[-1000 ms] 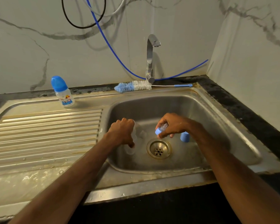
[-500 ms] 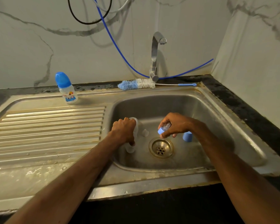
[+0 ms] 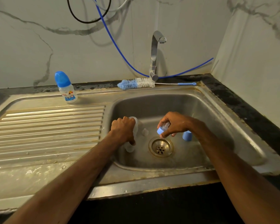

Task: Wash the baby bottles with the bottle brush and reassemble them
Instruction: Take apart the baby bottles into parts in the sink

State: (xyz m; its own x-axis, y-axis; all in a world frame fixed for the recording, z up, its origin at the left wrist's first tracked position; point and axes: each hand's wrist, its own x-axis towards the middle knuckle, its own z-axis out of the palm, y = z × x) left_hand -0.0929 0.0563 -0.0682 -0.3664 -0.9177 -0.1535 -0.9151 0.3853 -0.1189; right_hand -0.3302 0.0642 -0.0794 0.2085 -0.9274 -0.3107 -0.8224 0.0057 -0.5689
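clear bottle (image 3: 136, 126) in sink (image 3: 200, 110) | left grip (image 3: 123, 129) round it | right grip (image 3: 174, 124) pinches blue collar (image 3: 160, 131) | capped bottle (image 3: 65, 88) label unreadable

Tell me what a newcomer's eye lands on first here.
In the sink, the left hand grips a clear bottle and the right hand pinches a blue ring near the drain. A blue-capped bottle stands on the drainboard, and the brush lies behind the sink by the tap.

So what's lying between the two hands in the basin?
Head view: one small clear part on the sink floor, between left hand and right hand.
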